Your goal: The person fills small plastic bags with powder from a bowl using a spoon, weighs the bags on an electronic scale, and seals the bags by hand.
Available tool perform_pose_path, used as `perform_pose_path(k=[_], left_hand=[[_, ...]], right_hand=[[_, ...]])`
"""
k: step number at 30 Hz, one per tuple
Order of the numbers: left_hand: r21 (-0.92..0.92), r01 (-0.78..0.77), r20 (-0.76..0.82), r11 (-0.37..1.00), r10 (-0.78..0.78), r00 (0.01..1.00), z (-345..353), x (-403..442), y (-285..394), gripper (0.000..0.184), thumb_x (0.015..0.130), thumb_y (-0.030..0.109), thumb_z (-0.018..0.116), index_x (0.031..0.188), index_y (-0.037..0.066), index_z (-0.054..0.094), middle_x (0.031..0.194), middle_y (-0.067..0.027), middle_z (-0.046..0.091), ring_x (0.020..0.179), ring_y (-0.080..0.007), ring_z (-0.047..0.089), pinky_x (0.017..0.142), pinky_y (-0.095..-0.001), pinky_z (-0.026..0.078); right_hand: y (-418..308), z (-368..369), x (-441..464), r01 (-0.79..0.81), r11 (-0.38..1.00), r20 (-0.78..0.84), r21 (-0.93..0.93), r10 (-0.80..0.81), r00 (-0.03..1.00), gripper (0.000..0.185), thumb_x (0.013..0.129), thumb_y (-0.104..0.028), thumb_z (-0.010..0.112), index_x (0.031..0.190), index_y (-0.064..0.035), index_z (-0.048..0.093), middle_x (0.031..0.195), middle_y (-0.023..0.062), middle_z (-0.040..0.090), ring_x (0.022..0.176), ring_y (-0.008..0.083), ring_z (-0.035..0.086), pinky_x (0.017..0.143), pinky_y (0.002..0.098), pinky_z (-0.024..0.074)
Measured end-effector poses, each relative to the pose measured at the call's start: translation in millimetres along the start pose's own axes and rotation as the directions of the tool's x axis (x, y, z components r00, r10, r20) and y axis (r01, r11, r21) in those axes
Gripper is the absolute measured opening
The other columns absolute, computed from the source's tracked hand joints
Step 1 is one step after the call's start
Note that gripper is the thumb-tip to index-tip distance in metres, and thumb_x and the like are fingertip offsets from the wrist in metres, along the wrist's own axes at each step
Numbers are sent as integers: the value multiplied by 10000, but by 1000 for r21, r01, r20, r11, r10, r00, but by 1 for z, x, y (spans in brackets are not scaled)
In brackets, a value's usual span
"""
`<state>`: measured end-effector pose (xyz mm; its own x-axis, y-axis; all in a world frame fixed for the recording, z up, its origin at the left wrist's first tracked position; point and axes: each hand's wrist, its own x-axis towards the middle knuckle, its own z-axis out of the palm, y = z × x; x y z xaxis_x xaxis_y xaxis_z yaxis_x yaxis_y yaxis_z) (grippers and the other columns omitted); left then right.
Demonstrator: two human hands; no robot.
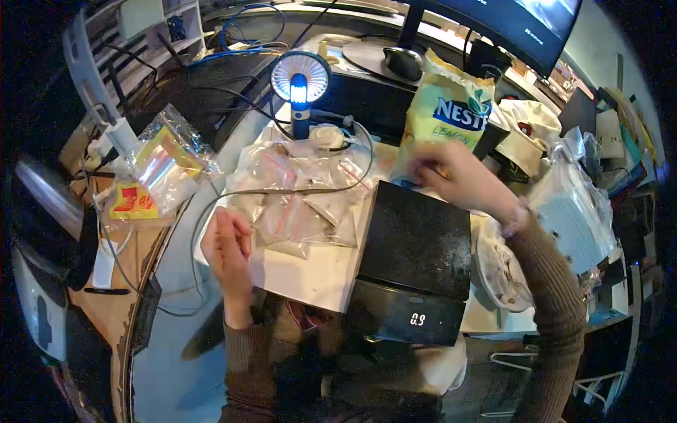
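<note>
I'm watching over the head cam, and a fair bit is tough to read. My right hand [455,173] is up against the lower front of the yellow lemon drink pouch [448,106], fingers curled, and it covers part of the bag. I can't tell if it's gripping the pouch or anything else. The end of the brand name is lost where the pouch curves away.

My left hand [227,247] is well apart from it, near the left edge of the little zip bags [282,225]. Fingers are bunched close, and I can't make out whether they pinch anything. The bags are thin, crinkly clear plastic with red strips, contents too hazy to call, and a skinny dark cable [310,190] runs across them. They sit on a smooth white panel [303,282].

Just right of that there's a boxy black scale [416,247], flat top, glossy front showing 0.9; the tiny mark beside it is unreadable. Further right, my sleeve partly hides a pale shallow dish [502,268] with dark bits. Far side: a round ribbed light [301,77] glowing blue-white, plus a monitor [522,28] chopped off up top.
</note>
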<state>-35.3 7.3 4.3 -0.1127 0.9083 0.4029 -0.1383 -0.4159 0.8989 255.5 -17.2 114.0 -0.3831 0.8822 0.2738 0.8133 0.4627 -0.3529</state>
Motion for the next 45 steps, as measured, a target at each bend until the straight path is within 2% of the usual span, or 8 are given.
perform_pose_path(k=[7, 12, 20, 24, 35, 37, 42, 45], left_hand=[[-3, -36, 69, 999, 37, 997, 0, 3, 0, 367, 935, 344, 356, 673, 102, 444, 506, 54, 321, 419, -26, 242, 389, -194, 163], [-74, 53, 86, 996, -47, 995, -1, 2, 3, 343, 944, 246, 372, 662, 61, 438, 550, 39, 370, 450, -17, 291, 411, -176, 206], [-54, 46, 101, 997, -40, 994, -2, 4, 4, 343, 943, 243, 377, 666, 54, 449, 564, 35, 391, 460, -19, 310, 414, -178, 220], [-83, 22, 96, 996, -14, 995, -2, 4, 1, 344, 941, 250, 384, 667, 56, 452, 561, 36, 394, 461, -20, 311, 415, -177, 222], [-43, 18, 134, 999, -12, 991, -2, 6, 1, 362, 930, 345, 387, 669, 101, 444, 532, 54, 340, 450, -17, 278, 401, -184, 186], [-61, 8, 139, 998, 0, 990, -4, 7, -4, 360, 929, 345, 388, 670, 102, 445, 532, 54, 340, 449, -17, 274, 402, -183, 186], [-221, -50, 112, 974, 76, 991, -11, -20, 2, 287, 919, 278, 399, 734, 66, 458, 614, 29, 388, 522, -39, 350, 477, -179, 267], [-393, -248, 291, 886, 375, 880, 16, -116, 78, 561, 722, 541, 590, 929, 29, 494, 796, -65, 535, 727, -159, 496, 644, -229, 387]], right_hand=[[33, 62, 68, -87, 727, 159, -681, 264, 951, 159, 666, -64, 562, 767, 37, 632, 773, 191, 629, 743, 346, 622, 657, 383, 513], [42, 43, 62, -131, 748, 266, -651, 386, 884, 146, 639, -78, 586, 727, 29, 632, 763, 185, 631, 724, 331, 627, 638, 390, 509], [69, 24, 40, -103, 930, 110, -354, 150, 983, 60, 624, -69, 607, 658, -21, 596, 681, 152, 576, 651, 305, 574, 601, 363, 471], [48, 16, 38, -35, 642, -261, -766, -261, 929, 91, 609, -62, 621, 602, -15, 543, 660, 142, 543, 644, 298, 554, 594, 380, 451], [-22, -54, -7, -175, 871, -483, -460, -80, 872, 58, 651, -23, 618, 670, -10, 566, 705, 133, 576, 626, 254, 563, 548, 336, 439], [-69, -65, -34, -185, 982, -424, -41, 151, 893, 54, 669, -14, 631, 699, -16, 586, 712, 101, 590, 608, 218, 560, 529, 294, 432], [-156, -43, -123, 0, 997, -132, -75, -10, 991, 88, 637, -14, 600, 709, -17, 549, 671, 100, 518, 613, 244, 517, 489, 319, 407], [-189, -6, -170, -93, 995, -7, 33, 94, 996, 152, 623, -30, 676, 742, -50, 582, 690, 60, 522, 595, 203, 532, 532, 289, 419]])
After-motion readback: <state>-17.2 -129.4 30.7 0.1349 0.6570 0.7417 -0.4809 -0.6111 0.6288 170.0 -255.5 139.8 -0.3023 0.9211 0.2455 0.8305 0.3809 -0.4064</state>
